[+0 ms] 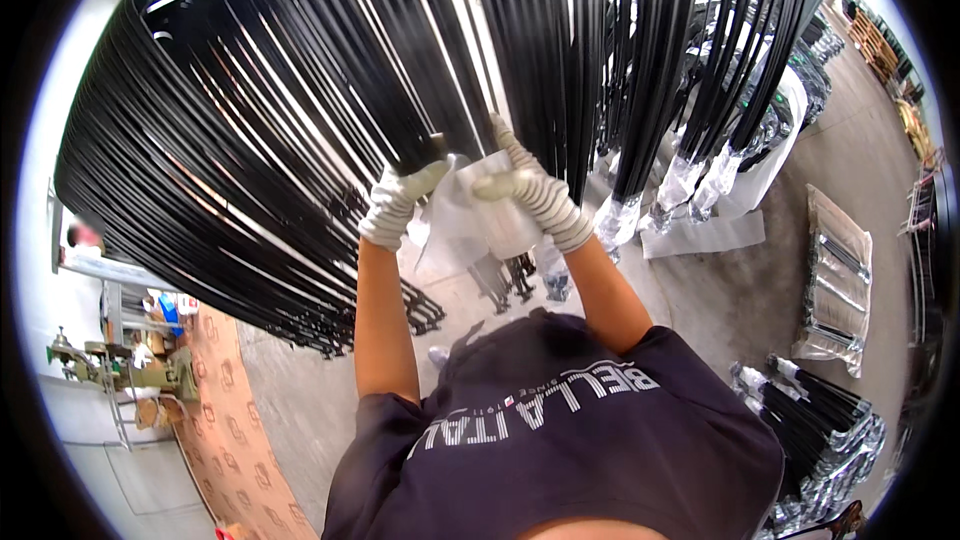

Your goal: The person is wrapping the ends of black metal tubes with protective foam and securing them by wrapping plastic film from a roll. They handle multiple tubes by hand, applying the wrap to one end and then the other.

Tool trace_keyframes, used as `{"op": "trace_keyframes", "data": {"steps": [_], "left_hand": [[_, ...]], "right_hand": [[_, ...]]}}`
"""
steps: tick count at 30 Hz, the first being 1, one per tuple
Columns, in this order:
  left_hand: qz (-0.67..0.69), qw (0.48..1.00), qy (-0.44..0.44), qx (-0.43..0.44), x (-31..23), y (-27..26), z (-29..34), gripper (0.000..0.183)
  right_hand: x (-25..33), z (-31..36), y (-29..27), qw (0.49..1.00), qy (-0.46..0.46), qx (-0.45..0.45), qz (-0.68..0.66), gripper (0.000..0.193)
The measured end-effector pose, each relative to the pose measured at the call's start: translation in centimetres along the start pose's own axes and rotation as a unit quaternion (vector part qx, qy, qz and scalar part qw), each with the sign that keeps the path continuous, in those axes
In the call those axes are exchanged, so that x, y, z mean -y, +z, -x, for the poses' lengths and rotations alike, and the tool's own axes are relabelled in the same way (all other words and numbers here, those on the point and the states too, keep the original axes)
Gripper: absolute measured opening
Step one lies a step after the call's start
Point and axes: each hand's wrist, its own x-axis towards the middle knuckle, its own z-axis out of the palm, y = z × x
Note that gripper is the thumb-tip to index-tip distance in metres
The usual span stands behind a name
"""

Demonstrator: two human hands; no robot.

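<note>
Both my hands wear white striped gloves with pale coated fingers. Between them hangs a translucent white wrapping sheet (450, 230), set against the lower part of black metal bars (455, 90) that hang in front of me. My left hand (392, 205) grips the sheet's left side, its thumb lying across toward the bars. On the right side, my right hand (545, 205) pinches the sheet with its thumb in front, while one finger reaches up along the bars. The fingers behind the sheet are hidden.
Dense rows of hanging black bars (200, 140) fill the left. Bars at right have clear-wrapped ends (617, 218). A wrapped flat bundle (838, 285) lies on the floor, with more wrapped black bars (815, 430) nearer me. Far left stands a workbench with a vise (150, 375).
</note>
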Motion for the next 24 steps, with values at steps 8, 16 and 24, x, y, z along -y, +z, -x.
{"op": "trace_keyframes", "data": {"steps": [8, 16, 24], "left_hand": [[0.104, 0.993, -0.022, -0.045, 1.0, 1.7, 1.9, 0.021], [0.095, 0.992, -0.075, 0.041, 8.5, 3.6, 6.3, 0.031], [0.142, 0.981, -0.125, -0.033, 14.7, 6.4, 7.9, 0.025]], "right_hand": [[2.7, 3.4, -4.2, 0.404, -0.189, 0.077, 0.892, 0.1], [2.3, 9.1, -8.7, 0.508, 0.065, -0.05, 0.858, 0.074], [4.1, 8.0, -12.1, 0.452, 0.176, -0.09, 0.87, 0.071]]}}
